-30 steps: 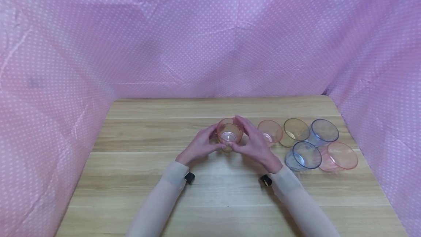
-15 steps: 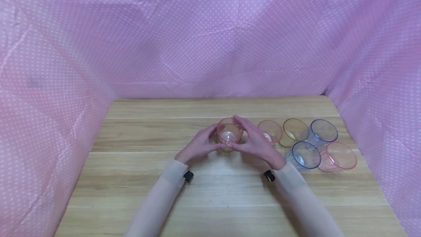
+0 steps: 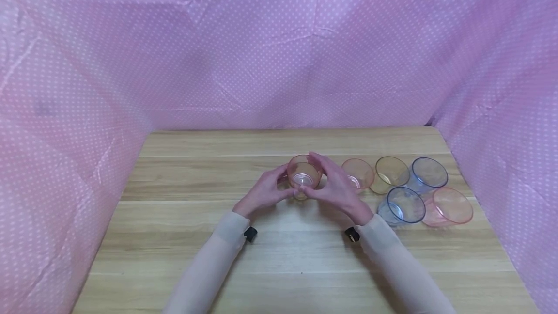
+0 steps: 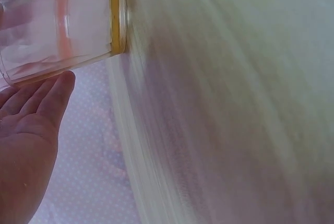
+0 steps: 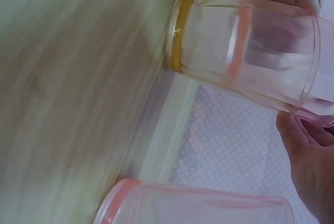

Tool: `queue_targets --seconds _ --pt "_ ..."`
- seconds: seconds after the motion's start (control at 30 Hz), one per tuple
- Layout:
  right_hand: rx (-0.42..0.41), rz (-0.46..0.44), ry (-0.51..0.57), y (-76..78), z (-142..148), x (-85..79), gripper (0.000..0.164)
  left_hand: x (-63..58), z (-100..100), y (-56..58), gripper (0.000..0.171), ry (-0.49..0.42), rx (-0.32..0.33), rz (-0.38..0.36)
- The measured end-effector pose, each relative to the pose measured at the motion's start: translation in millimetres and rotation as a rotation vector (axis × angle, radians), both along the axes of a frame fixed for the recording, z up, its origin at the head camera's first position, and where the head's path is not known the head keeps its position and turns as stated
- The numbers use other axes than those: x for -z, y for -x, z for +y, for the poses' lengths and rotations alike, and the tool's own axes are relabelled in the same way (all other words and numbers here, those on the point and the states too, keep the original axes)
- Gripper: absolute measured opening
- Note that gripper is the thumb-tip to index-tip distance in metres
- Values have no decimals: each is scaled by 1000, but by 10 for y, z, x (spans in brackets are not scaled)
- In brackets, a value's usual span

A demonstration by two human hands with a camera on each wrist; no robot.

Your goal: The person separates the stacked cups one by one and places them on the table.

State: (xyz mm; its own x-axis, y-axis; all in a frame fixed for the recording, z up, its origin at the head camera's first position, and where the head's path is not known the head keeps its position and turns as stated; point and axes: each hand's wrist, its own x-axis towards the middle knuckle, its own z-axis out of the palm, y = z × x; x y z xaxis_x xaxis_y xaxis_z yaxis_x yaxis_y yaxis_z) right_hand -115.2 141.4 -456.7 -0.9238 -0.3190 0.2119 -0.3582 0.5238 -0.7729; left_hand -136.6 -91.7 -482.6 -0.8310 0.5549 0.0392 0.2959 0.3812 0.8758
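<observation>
Near the middle of the table, a pink-rimmed clear tumbler sits inside a yellow-tinted tumbler, upright. The yellow base touches the wood in the wrist views, and the pink base shows through its wall partway up. My left hand holds the pair from the left and my right hand from the right, thumbs meeting at the near side. In the left wrist view, the fingers of my left hand lie along the wall near the rim. Another pink tumbler stands just right of my right hand.
Farther right stand a yellow tumbler, a blue tumbler, a second blue tumbler and a pink tumbler, close together near the table's right edge. Pink dotted cloth surrounds the wooden table.
Both hands keep hold of the nested tumblers in the same place. The right wrist swung slightly outward, then back. The other tumblers have not moved.
</observation>
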Motion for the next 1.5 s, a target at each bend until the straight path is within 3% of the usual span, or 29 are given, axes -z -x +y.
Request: queue_targets --seconds 0.2,0.3,0.5,0.73,0.97,1.23,1.5 --pt "3 24 52 4 -18 2 90 -6 3 1 80 15 -4 25" --pt "3 56 -7 1 -14 -3 93 -16 4 10 79 14 -1 29" --pt "3 26 61 -22 33 -41 91 -37 -10 3 82 6 -7 -21" --pt "39 111 139 -90 136 -171 90 -24 -13 1 83 -5 -29 -66" --pt "41 141 220 -204 201 -253 91 -8 -17 2 83 -1 -32 -53" --pt "48 185 241 -286 248 -300 92 -2 -10 8 83 -1 -30 -36" --pt "12 292 249 -303 304 -318 94 -10 -10 12 83 3 -28 -33"
